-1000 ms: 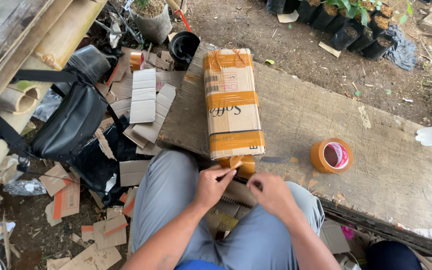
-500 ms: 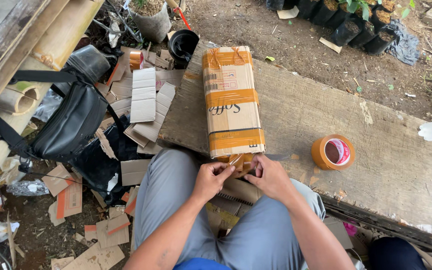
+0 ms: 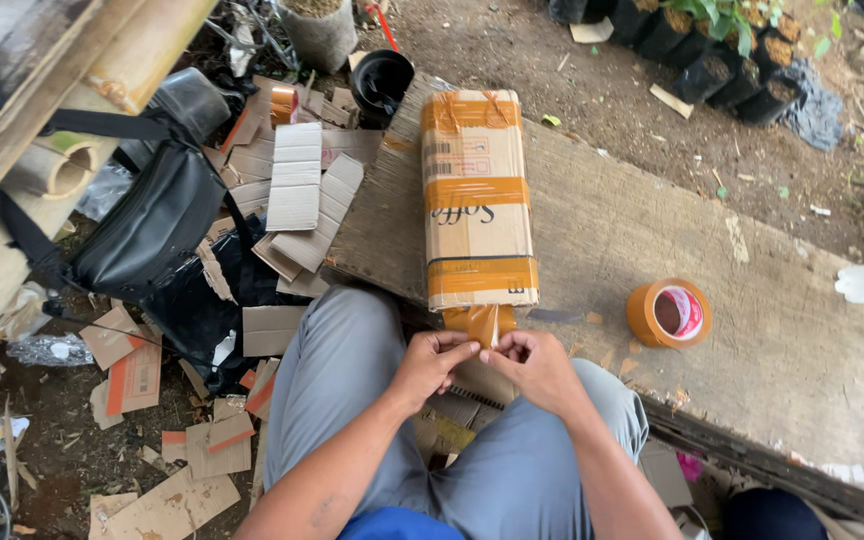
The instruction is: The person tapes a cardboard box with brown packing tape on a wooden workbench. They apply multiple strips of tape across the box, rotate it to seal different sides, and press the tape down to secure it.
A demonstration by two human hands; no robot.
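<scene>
Head view looks down on a seated person whose left hand [image 3: 434, 362] and right hand [image 3: 535, 362] meet just below the near end of a taped cardboard box [image 3: 477, 200], both pinching a hanging strip of brown tape [image 3: 480, 323] between fingertips. That box lies lengthwise on a worn wooden desk [image 3: 752, 330]. A tape roll [image 3: 668, 313] sits to its right, apart. Cardboard scraps [image 3: 297, 195] and a black bag [image 3: 152, 225] lie left.

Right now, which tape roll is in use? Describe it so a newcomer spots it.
On the wooden board, right of the taped cardboard box, lies a brown tape roll. It lies flat, alone beyond the right hand, with a pale inner core.
</scene>
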